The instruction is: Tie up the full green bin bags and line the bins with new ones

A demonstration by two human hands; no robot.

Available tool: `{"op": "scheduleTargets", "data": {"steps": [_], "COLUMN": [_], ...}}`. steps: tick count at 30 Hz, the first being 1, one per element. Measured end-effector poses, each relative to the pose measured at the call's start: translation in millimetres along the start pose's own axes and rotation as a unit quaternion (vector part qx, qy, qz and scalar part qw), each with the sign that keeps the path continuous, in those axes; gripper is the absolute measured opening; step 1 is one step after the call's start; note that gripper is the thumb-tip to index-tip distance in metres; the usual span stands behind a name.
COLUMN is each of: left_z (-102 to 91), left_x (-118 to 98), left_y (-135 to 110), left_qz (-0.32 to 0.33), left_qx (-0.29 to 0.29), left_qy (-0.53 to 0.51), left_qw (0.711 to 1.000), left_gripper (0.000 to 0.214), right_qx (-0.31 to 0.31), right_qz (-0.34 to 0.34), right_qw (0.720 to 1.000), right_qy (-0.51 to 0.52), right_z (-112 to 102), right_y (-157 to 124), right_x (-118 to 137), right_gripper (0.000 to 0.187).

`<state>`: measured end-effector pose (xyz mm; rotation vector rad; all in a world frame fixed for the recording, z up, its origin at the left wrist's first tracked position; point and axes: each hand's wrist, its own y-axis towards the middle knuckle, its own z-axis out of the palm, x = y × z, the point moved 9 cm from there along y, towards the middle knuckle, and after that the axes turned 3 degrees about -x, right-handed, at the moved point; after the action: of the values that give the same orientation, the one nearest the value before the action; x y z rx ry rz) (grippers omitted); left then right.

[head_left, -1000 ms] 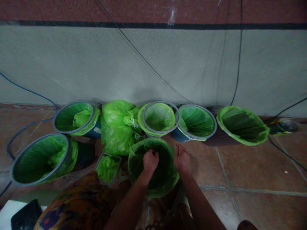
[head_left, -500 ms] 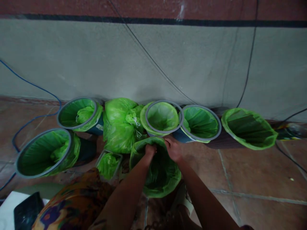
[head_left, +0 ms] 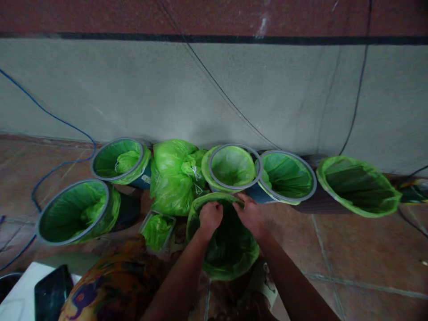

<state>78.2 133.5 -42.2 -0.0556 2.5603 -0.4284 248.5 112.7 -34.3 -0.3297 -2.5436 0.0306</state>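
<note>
A trash bin lined with a green bin liner (head_left: 230,267) stands upright in front of me, its mouth facing up. The liner is folded over the rim. My left hand (head_left: 211,217) is closed at the far left inside of the mouth, fingers curled on the liner; its fingertips are partly hidden. At the far right of the rim, my right hand (head_left: 250,215) pinches the liner, with fingers over the edge and thumb inside. The inside of the bin is dark.
Several green-lined bins stand around: one lined bin (head_left: 354,209) at right, another bin (head_left: 107,209) at left. A tied green bag (head_left: 170,178) leans by the wall. Beside me are a small tub (head_left: 157,232) and a phone (head_left: 51,292). A blue cable (head_left: 53,167) crosses the floor.
My left hand has come up from deeper inside the bin and shows more of its back. My right hand's fingers have shifted along the rim. The view has shifted slightly.
</note>
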Motion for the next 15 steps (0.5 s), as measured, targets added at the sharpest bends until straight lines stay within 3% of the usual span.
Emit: {"op": "scheduleTargets", "data": {"steps": [2,4,7,10,15], "left_z": [-39.9,-61.0,-50.6,-28.5,-23.7], "left_x": [-0.7,2.5,6.6,4.1,0.5], "left_y": [3.6,15.4,40.5,47.3,29.7], "left_qz": [0.005,0.0,0.026,0.108,0.207], "left_qx": [-0.111,-0.156,-0.078,0.003,-0.016], "left_qy": [-0.01,-0.002,0.019,0.005,0.008], "left_qw": [0.994,0.988,0.996,0.994,0.978], "left_gripper": [0.033,0.032,0.028,0.022,0.024], "right_qx": [-0.006,0.006,0.025,0.027,0.044], "right_qz": [-0.014,-0.01,-0.006,-0.019,-0.042], "right_qw": [1.0,1.0,1.0,0.999,0.997], "right_qy": [0.02,0.008,-0.017,-0.015,-0.045], "right_z": [-1.2,5.1,19.6,28.1,28.6], "right_y": [6.7,14.0,20.7,21.2,18.7], "right_x": [8.4,14.1,19.1,20.0,18.4], "right_gripper": [0.031,0.029,0.027,0.025,0.029]}}
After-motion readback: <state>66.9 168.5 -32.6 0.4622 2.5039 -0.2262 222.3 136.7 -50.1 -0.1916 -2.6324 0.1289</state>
